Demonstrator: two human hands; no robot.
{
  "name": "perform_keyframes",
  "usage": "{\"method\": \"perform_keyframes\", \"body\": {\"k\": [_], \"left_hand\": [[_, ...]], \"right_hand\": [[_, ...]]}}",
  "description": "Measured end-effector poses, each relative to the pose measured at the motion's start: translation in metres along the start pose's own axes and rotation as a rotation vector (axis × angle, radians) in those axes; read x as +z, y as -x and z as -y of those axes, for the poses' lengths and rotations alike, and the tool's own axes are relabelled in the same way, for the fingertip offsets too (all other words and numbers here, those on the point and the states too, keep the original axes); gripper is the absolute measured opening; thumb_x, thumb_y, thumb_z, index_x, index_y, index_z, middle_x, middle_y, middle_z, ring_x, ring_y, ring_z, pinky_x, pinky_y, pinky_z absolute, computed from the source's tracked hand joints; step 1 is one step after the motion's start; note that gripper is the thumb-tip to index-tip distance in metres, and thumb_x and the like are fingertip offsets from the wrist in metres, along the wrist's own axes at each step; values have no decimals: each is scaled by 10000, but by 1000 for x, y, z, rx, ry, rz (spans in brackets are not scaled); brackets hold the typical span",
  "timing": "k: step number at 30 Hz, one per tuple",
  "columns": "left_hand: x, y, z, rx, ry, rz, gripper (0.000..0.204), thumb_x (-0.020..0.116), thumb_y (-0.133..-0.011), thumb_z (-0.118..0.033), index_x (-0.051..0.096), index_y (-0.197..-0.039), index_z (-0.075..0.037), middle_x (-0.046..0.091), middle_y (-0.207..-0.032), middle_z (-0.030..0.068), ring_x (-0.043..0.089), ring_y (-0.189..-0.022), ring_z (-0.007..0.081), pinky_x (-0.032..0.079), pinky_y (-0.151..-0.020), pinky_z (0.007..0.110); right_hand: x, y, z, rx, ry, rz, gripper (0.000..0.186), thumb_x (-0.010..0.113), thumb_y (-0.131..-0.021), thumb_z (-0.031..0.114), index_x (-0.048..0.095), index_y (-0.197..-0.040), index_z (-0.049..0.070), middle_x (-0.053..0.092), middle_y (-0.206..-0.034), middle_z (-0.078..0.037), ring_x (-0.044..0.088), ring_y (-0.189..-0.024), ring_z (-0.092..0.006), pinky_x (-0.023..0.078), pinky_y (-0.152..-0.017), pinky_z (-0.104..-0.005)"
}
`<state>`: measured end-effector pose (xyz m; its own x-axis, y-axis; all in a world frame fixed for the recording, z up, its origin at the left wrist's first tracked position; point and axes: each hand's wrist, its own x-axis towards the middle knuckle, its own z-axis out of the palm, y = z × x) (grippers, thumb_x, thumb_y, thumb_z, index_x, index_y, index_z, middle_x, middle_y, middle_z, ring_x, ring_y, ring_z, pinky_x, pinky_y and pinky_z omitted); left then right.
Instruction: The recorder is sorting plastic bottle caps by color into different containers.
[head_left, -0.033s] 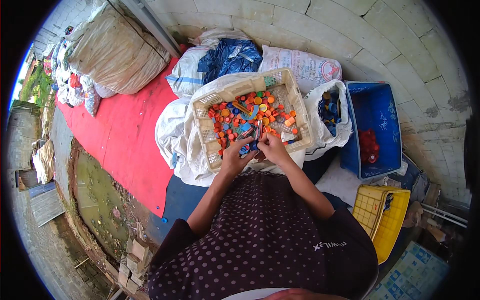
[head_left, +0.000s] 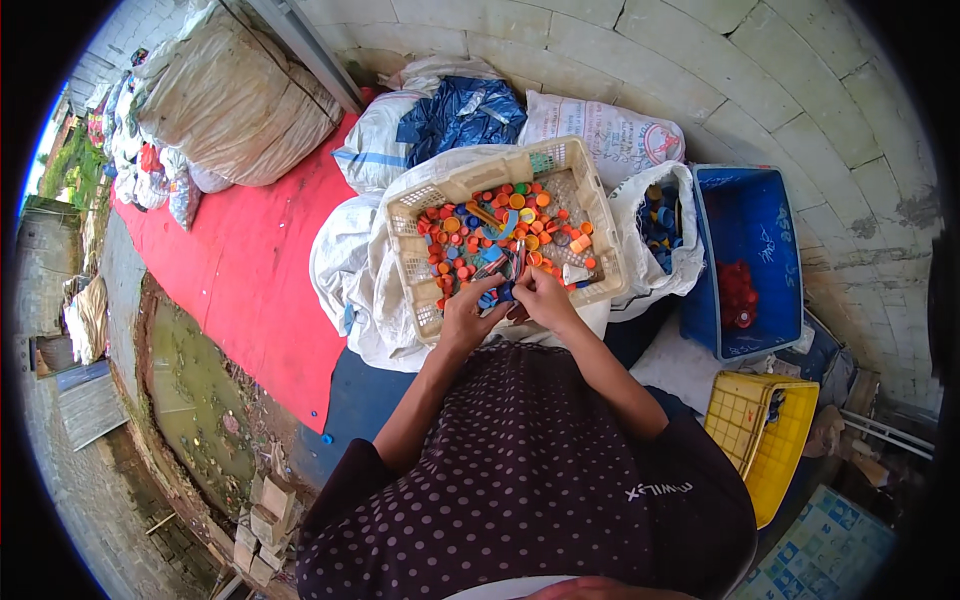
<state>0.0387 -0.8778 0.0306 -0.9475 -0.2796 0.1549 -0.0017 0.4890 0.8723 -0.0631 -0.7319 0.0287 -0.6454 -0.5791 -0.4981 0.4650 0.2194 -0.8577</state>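
Observation:
My left hand [head_left: 468,314] and my right hand [head_left: 543,297] meet over the near side of a cream plastic crate [head_left: 612,245]. Fingers of both are closed around a small dark blue piece [head_left: 506,291], which looks like a bottle cap; they partly hide it. Just beyond the fingertips is a slim dark and reddish object [head_left: 516,260], its kind unclear. Loose bottle caps [head_left: 452,225], mostly orange and red with some blue, yellow and green, lie across the crate floor. A light blue ring-shaped piece [head_left: 498,230] rests among them.
Right of the crate stand a white sack [head_left: 627,215] of dark blue caps, a blue bin [head_left: 752,190] with red pieces and a yellow crate [head_left: 790,450]. Stuffed sacks [head_left: 605,128] line the block wall. A red sheet [head_left: 240,270] covers ground at left, beside a muddy water channel [head_left: 190,385].

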Motion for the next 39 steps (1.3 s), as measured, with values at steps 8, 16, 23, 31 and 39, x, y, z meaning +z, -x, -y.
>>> {"method": "perform_keyframes", "body": {"k": [8,16,23,31,39], "left_hand": [[-14,33,30,-139,206,-243,521,824,-725,-99,597,-1186,-14,692,-1072,102,682,-945,177,537,-815,307],[-45,61,29,-191,262,-499,476,809,-734,-31,594,-1152,46,690,-1038,123,669,-960,168,518,-880,295],[-56,99,27,-236,123,-673,441,808,-734,-30,609,-1122,37,680,-1019,108,666,-955,165,523,-878,297],[-50,135,16,-354,108,-760,430,813,-727,-35,623,-1107,30,673,-1021,95,662,-936,155,523,-868,282],[-55,122,19,-315,139,-713,386,806,-731,-27,632,-1071,24,666,-1013,88,656,-931,151,522,-856,278]], "right_hand": [[2,-34,-1,125,239,407,260,562,-981,320,593,-1089,86,667,-1009,-24,665,-869,-145,535,-663,-295],[-37,-112,-31,-73,1174,168,261,571,-904,273,600,-1072,75,680,-1022,-107,664,-940,-278,522,-763,-413],[-34,-161,-56,-194,1585,28,259,513,-897,164,604,-1132,106,648,-1097,-130,650,-989,-341,542,-787,-464],[-13,-184,-63,-119,1670,-50,416,610,-868,299,565,-1236,111,524,-1259,-100,621,-1062,-303,517,-855,-459],[-8,-196,-85,-66,1886,-7,224,627,-850,198,685,-1045,105,557,-1209,-77,619,-1068,-276,474,-876,-468]]}}
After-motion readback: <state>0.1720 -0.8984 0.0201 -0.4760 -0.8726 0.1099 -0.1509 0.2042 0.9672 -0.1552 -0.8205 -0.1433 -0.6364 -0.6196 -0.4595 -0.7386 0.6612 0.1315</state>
